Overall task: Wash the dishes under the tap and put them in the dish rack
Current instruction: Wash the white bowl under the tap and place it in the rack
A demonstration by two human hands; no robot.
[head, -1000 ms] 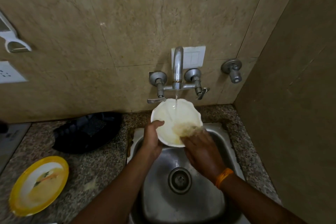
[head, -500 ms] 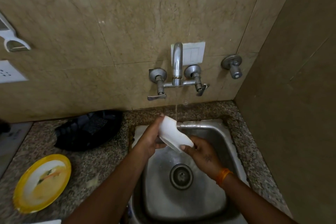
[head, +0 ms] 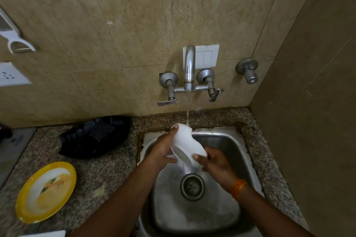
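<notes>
A white bowl [head: 185, 143] is held over the steel sink [head: 238, 152], tilted with its underside facing up and toward me. My left hand [head: 163, 150] grips its left rim, thumb tip at the top edge. On the bowl's lower right edge my right hand [head: 215, 163] holds on, an orange band on the wrist. Water runs from the wall tap [head: 189, 67] in a thin stream onto the bowl's top edge and drips off below. A dirty yellow-rimmed plate [head: 46, 190] lies on the counter at the left.
A black basket-like dish rack [head: 96, 136] sits on the granite counter [head: 107, 171] left of the sink. The sink drain [head: 192, 186] lies below my hands. A second valve [head: 248, 70] sticks out of the wall at the right. A side wall closes the right.
The bowl went from open side facing me under the stream, with my right hand rubbing inside, to turned over with its underside up. Both hands dropped lower into the sink.
</notes>
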